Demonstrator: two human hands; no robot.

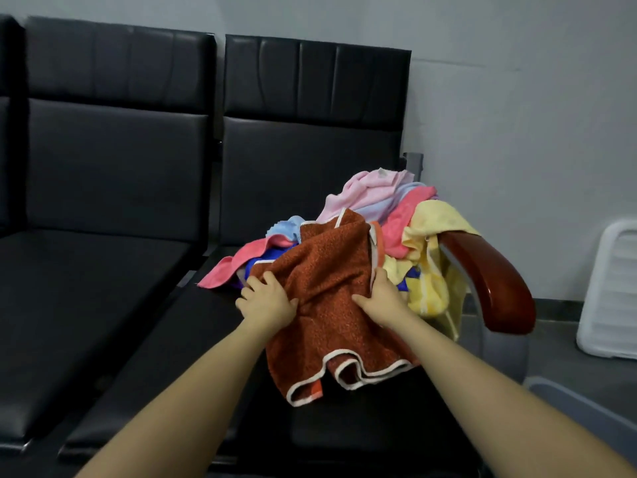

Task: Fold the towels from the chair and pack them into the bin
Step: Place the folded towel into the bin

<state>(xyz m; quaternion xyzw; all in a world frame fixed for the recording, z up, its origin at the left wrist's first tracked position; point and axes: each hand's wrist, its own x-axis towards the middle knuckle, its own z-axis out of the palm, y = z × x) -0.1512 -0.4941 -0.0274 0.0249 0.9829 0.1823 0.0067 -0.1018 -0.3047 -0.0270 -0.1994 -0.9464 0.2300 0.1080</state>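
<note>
Your left hand (267, 301) and right hand (381, 296) each grip the rust towel (327, 281). It drapes over the chair seat (344, 426), before the towel pile (396, 219).

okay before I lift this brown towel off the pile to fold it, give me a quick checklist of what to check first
1. Left hand gripping the brown towel: ok, fingers bunch its left edge.
2. Right hand gripping it: ok, closed on the right side.
3. Towel free of the pile: cannot tell, its top edge lies against the pink and yellow towels.
4. Yellow towel secure: not ok, it drapes over the wooden armrest and may slide off.
5. Folding space: ok, the black seat to the left is bare.
6. Bin ready: cannot tell, only a grey rim shows at lower right.
</note>
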